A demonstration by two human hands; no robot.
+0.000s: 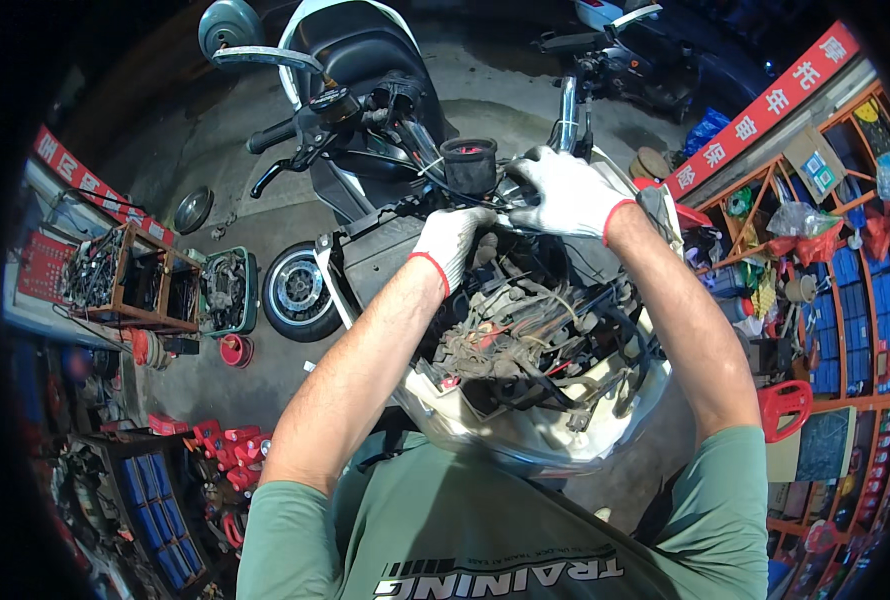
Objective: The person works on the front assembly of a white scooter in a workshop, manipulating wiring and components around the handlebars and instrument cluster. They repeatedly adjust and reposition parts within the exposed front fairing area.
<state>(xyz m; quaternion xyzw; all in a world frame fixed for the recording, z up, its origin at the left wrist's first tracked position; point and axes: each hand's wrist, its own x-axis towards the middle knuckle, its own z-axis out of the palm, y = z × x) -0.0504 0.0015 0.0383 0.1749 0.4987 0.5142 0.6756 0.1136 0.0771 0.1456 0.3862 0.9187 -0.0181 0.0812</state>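
Observation:
A motor scooter stands before me with its front panels off, its wiring and dusty parts exposed inside a pale front shell. Both my hands wear white gloves with grey fingers and red cuffs. My left hand is closed, fingers curled at the steering area just below a black round housing. To the right of that housing, my right hand has its fingers bent inward over the same spot. What either hand grips is hidden by the gloves. The black seat lies beyond.
A handlebar grip with lever and a mirror stick out left. A wheel lies on the floor beside a green bin of parts. Shelves with blue boxes line the right; red bottles stand lower left.

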